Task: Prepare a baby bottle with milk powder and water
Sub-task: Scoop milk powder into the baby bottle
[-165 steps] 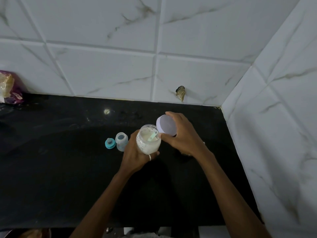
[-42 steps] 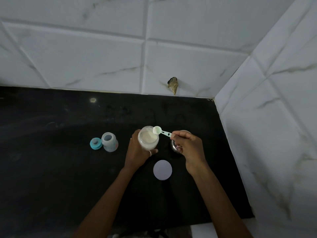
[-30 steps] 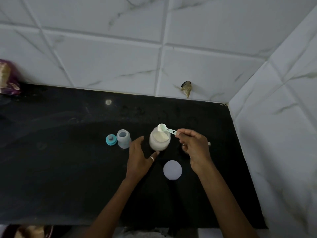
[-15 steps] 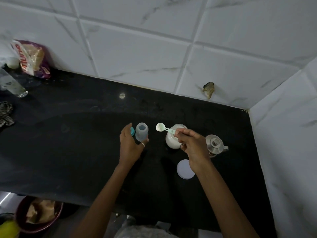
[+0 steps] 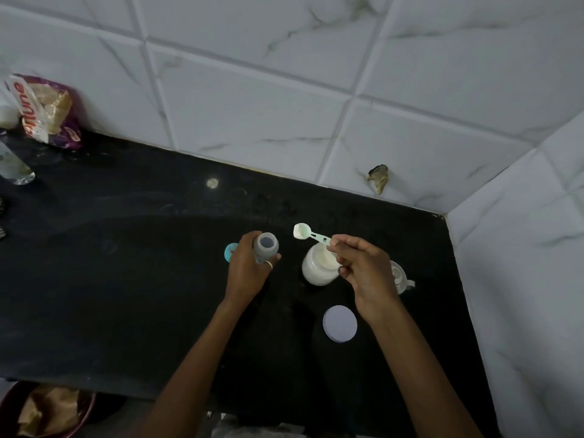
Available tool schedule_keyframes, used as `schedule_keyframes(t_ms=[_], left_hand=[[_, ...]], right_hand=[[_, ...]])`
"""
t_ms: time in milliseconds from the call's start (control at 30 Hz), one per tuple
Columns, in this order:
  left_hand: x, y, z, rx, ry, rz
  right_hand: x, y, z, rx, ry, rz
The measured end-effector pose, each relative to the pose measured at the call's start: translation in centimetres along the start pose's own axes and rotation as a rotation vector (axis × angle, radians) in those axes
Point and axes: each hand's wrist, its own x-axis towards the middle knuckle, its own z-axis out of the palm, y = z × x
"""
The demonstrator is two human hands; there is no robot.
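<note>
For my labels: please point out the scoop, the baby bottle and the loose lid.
scoop (image 5: 299, 231): head view, its bowl.
baby bottle (image 5: 266, 245): head view, its open top.
loose lid (image 5: 340, 324): head view, flat top centre.

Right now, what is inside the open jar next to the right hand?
Pale powder fills the jar close to its mouth. The right hand, pinching the scoop, covers the mouth's right edge, so that part of the inside is hidden.

Centre frame: bottle (image 5: 266, 246), cap (image 5: 230, 251) just left on the tabletop (image 5: 126, 263), jar (image 5: 319, 267) right, scoop (image 5: 301, 231) above between them. Lid (image 5: 340, 324) below the jar, pot (image 5: 399, 276) to its right; packet (image 5: 47, 112) upper left.
</note>
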Motion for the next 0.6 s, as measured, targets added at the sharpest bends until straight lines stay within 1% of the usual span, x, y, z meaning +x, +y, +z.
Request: schedule_keyframes(t_ms=[200, 333, 600], left_hand=[[-0.6, 5.0, -0.6, 0.045, 0.074, 0.220], [-0.9, 7.8, -0.7, 0.075, 0.133, 0.337], [-1.2, 10.6, -0.9, 0.098, 0.171, 0.424]], right_hand=[[-1.0, -4.6, 0.3, -0.010, -0.010, -0.156], [-1.8, -6.9, 0.2, -0.068, 0.001, -0.273], [-2.4, -7.7, -0.3, -0.147, 0.042, -0.462]])
